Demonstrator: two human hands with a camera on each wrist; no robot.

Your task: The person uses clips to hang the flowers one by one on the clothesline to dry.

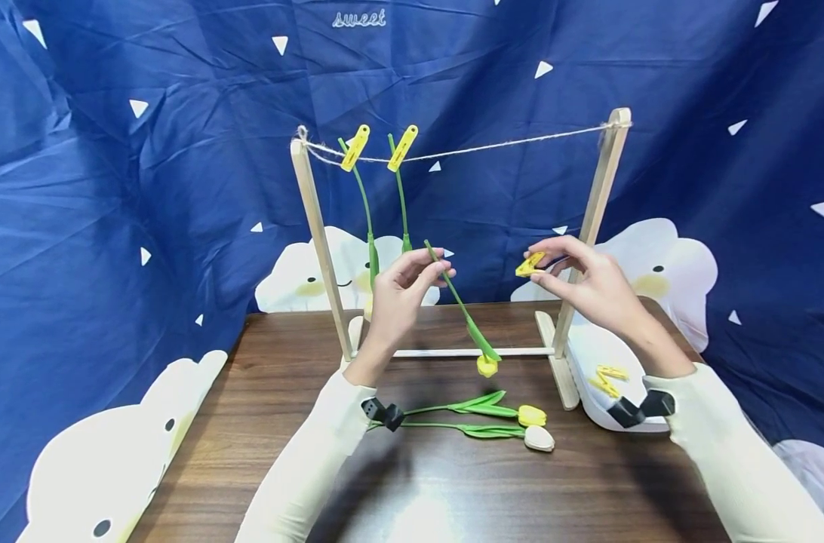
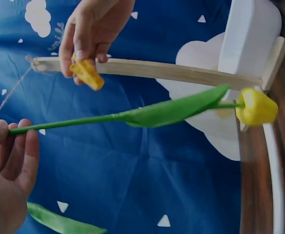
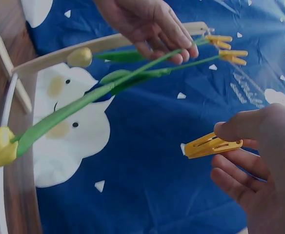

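Note:
My left hand pinches the green stem of a yellow tulip near its end, and the bloom hangs down to the right. In the left wrist view the same tulip shows one long leaf along its stem. My right hand holds a yellow clothespin between thumb and fingers, to the right of the tulip and below the string. Two yellow clothespins, a left one and a right one, grip stems on that string, with their flowers hanging partly behind my left hand.
A wooden frame carries the string between two posts. On the table lie a yellow tulip and a white tulip. A white tray at the right holds several yellow clothespins.

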